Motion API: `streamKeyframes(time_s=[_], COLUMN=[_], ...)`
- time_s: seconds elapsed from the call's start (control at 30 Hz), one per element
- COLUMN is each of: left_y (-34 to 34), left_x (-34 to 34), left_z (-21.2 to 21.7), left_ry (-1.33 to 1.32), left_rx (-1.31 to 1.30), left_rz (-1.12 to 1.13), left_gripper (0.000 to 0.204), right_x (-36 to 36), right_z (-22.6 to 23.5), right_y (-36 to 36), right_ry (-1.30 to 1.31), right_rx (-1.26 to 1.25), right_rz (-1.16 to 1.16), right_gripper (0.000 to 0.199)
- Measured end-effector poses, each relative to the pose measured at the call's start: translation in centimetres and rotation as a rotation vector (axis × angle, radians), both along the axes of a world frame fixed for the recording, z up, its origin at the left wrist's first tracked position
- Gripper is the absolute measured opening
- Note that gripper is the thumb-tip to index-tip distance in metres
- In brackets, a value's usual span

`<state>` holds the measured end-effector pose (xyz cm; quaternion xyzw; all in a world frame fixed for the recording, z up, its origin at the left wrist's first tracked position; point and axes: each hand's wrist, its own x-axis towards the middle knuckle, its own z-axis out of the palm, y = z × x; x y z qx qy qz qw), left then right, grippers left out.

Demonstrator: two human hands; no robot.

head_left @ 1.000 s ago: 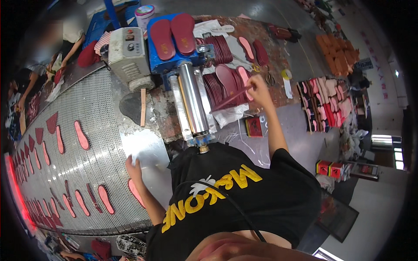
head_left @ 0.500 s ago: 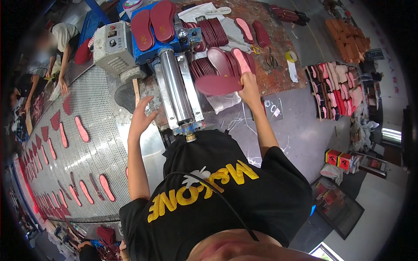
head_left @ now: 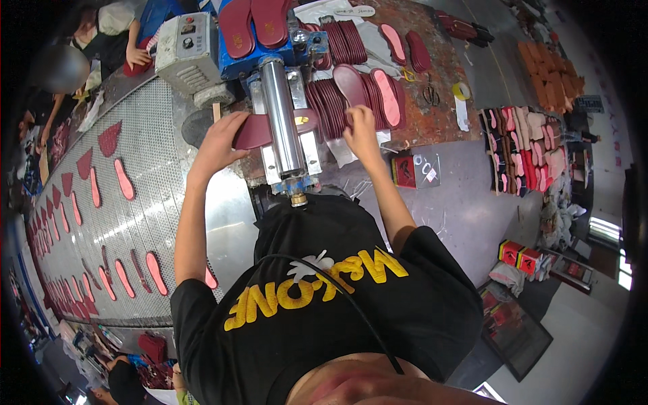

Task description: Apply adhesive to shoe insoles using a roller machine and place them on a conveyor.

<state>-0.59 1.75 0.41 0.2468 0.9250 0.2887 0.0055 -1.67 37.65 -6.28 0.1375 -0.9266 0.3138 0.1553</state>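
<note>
One maroon insole passes beneath the roller, its plain end showing on the left side and its gold-marked end on the right. The left hand is at the plain end: that end lies between the thumb and the other fingers, which are parted, and whether they grip it cannot be told. The right hand is well apart from this insole, beyond the gold-marked end. Its fingers are bent at the near end of a shiny insole, which rests against the insole row beside the roller; the tips are partly hidden, so their grasp cannot be told either. A pink insole lies on the same row, farther right.

Two more insoles lie on the blue machine; a grey box stands to its left. Scissors and tape lie on the counter.
</note>
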Motion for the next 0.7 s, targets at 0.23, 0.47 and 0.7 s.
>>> streamKeyframes(time_s=[0.23,0.47,0.7], left_y=[-6.3,-10.6,-9.5], left_x=[2.4,18.2,28.1], left_z=[-5.9,-17.9,-24.4], left_ry=[-0.099,-1.006,-0.614], left_rx=[0.027,1.306,2.090], left_rz=[0.170,0.592,1.288], left_gripper=[0.080,0.058,0.057], right_x=[7.1,13.9,11.2], right_z=[-15.3,-27.4,-21.9], right_y=[7.5,11.9,10.2], right_ry=[-0.737,-1.279,-1.343], right_rx=[0.158,-0.128,-0.101], right_rz=[0.036,0.084,0.159], right_gripper=[0.032,0.012,0.014])
